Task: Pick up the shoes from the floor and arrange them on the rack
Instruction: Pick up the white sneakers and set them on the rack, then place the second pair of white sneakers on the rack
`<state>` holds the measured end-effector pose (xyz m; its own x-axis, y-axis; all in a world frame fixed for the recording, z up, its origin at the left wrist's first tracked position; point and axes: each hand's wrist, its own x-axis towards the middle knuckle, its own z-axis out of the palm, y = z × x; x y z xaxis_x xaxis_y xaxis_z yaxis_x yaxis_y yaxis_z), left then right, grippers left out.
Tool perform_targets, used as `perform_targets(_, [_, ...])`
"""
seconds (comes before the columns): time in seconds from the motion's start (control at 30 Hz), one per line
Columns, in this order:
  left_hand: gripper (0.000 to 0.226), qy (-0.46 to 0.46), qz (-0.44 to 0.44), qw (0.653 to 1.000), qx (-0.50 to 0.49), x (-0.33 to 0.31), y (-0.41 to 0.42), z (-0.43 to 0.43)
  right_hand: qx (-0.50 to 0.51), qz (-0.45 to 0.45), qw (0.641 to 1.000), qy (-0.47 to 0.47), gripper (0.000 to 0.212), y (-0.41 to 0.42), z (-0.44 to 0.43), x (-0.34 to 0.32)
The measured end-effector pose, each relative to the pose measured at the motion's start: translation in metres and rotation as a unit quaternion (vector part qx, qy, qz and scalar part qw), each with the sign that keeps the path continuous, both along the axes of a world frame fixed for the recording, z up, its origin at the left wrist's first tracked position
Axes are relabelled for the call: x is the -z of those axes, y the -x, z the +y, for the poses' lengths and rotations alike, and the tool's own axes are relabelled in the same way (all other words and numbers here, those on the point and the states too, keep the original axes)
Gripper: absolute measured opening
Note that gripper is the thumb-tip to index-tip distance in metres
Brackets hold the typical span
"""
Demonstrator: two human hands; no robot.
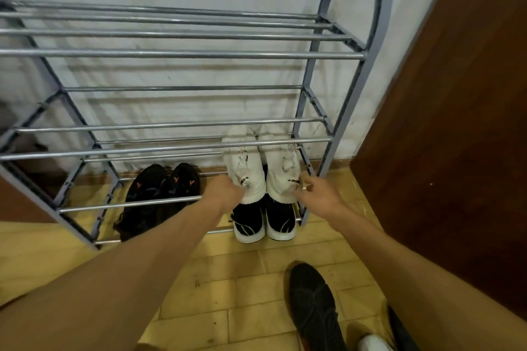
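A grey metal shoe rack (310, 54) stands against the white wall. Two white sneakers sit side by side at the right end of a lower shelf. My left hand (225, 189) grips the heel of the left white sneaker (243, 162). My right hand (319, 189) pinches the heel of the right white sneaker (285, 171). On the bottom shelf, below them, stands a black pair with white soles (263, 225). A black pair with red marks (159, 194) lies to its left. A dark shoe (313, 305) lies on the floor near me.
A brown wooden door (456, 137) stands close on the right of the rack. The floor (228, 293) is yellow tile. Part of a white shoe (373, 343) shows at the bottom right edge. The upper shelves of the rack hold nothing.
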<state>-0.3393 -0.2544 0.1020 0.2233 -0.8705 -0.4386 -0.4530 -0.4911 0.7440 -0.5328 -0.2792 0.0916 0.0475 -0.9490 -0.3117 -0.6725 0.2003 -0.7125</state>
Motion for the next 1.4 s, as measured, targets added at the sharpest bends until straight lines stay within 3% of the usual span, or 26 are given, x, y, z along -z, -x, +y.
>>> perform_targets(0.07, [0.018,-0.009,-0.004,0.999,0.040,-0.011,0.014,0.020,-0.029,0.012,0.999,-0.017,0.032,0.014,0.024,-0.007])
perform_targets(0.2, [0.004,-0.021,0.007,0.991,0.134,-0.040,0.050,0.068,-0.081,0.080,0.991,-0.069,0.045,0.052,0.072,-0.018])
perform_targets(0.43, [0.011,-0.058,0.011,0.972,0.228,-0.060,0.098,0.146,-0.098,0.150,0.981,-0.077,0.040,0.117,0.141,-0.023])
perform_targets(0.53, [0.025,-0.065,-0.004,0.965,0.256,-0.050,0.109,0.169,-0.095,0.170,0.976,-0.092,0.038,0.138,0.172,-0.022])
perform_targets(0.67, [0.021,-0.060,-0.007,0.954,0.294,-0.030,0.134,0.205,-0.074,0.163,0.975,-0.133,0.038,0.167,0.218,0.004])
perform_targets(0.73, [0.032,-0.058,-0.054,0.933,0.351,-0.017,0.144,0.222,-0.050,0.159,0.974,-0.151,0.038,0.183,0.243,0.030])
perform_targets(0.83, [0.049,-0.088,-0.110,0.870,0.472,-0.004,0.153,0.237,-0.003,0.164,0.967,-0.194,0.047,0.205,0.281,0.060])
perform_targets(0.93, [0.050,-0.092,-0.137,0.830,0.532,-0.005,0.161,0.240,0.053,0.161,0.953,-0.251,0.064,0.221,0.309,0.076])
perform_targets(1.2, [0.047,-0.074,-0.185,0.773,0.603,0.005,0.194,0.231,0.093,0.228,0.935,-0.256,0.063,0.221,0.312,0.122])
perform_targets(1.3, [0.045,-0.071,-0.172,0.769,0.612,0.011,0.200,0.228,0.118,0.250,0.922,-0.272,0.079,0.213,0.314,0.143])
perform_targets(1.4, [0.046,-0.070,-0.169,0.780,0.598,0.016,0.195,0.223,0.150,0.282,0.907,-0.273,0.081,0.207,0.315,0.159])
